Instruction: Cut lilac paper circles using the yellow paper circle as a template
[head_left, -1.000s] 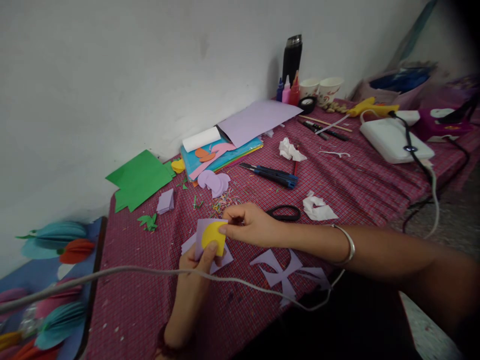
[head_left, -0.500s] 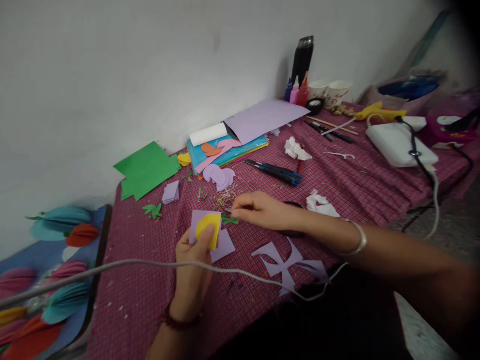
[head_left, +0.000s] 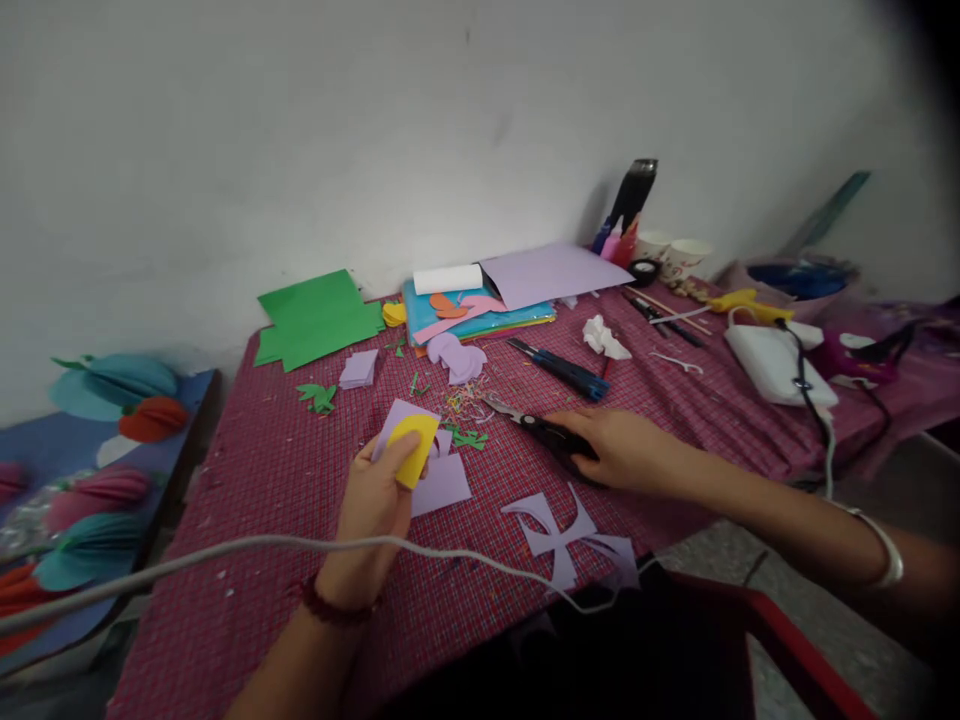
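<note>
Scissors (head_left: 529, 423) slanted across the middle of the checked tablecloth (head_left: 285, 480), blades pointing away and leftward at shredded paper scraps (head_left: 463, 402), the long axis running back to handles at the near right. The right hand (head_left: 611, 450) had its fingers closed around those handles; whether the scissors touched the cloth could not be told. The left hand (head_left: 379, 490) pinched a yellow paper piece (head_left: 422, 450) against a lilac paper square (head_left: 391, 418), the yellow's rounded side facing left. Beyond the scissors, a utility knife (head_left: 566, 372) lay nearly parallel, its blade likewise pointing away left. Farther back, two paper cups (head_left: 684, 260) stood near blue, pink and red squeeze bottles (head_left: 628, 240), the cups' contents hidden. At far right, a pink container (head_left: 739, 278) held something blue.
</note>
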